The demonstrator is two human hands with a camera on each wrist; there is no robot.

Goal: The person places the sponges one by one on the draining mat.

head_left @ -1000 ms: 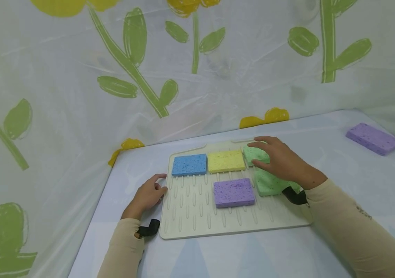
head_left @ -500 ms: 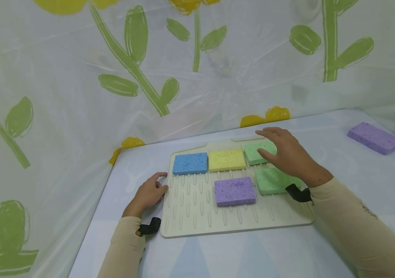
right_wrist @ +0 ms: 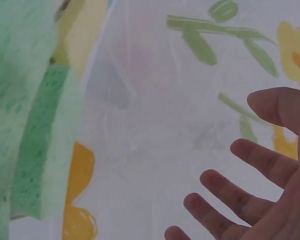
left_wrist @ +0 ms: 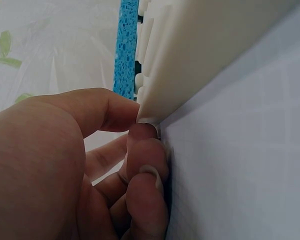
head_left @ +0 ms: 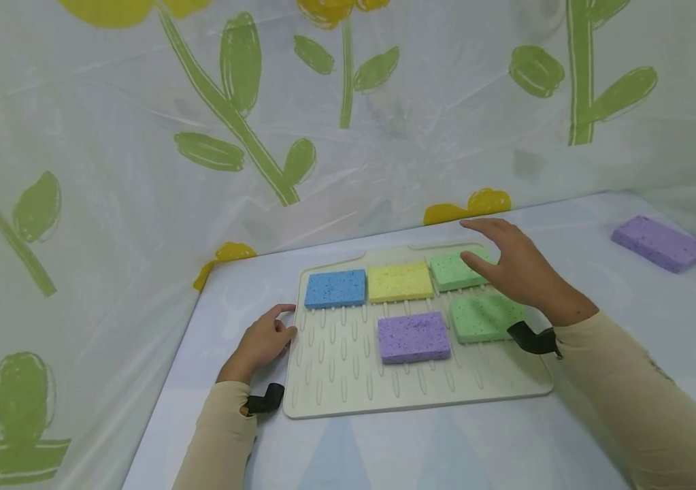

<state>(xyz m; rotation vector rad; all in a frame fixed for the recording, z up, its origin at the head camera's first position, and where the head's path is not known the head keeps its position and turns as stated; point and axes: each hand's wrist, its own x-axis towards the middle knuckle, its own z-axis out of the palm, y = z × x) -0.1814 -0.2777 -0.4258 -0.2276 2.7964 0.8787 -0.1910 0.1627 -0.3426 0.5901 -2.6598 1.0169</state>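
Note:
In the head view, a beige ridged drying mat (head_left: 323, 401) lies on the table with several sponges on it. A blue sponge (head_left: 335, 288), a yellow sponge (head_left: 399, 282) and a green sponge (head_left: 454, 271) form the back row. In front are a purple sponge (head_left: 413, 337) and a second green sponge (head_left: 485, 318). My left hand (head_left: 262, 341) is at the mat's left edge; in the left wrist view its thumb and curled fingers (left_wrist: 145, 155) hold that edge. Above the green sponges hovers my right hand (head_left: 522, 269), fingers spread and holding nothing, partly hiding them.
Another purple sponge (head_left: 660, 243) lies apart on the table at the far right. A white curtain (head_left: 415, 156) with a flower print hangs behind the table's back edge. Black wrist mounts (head_left: 531, 338) sit on both forearms.
My right hand has lifted and drawn back to the right, uncovering more of the two green sponges. The left hand stays at the mat's edge, and the sponges have not moved.

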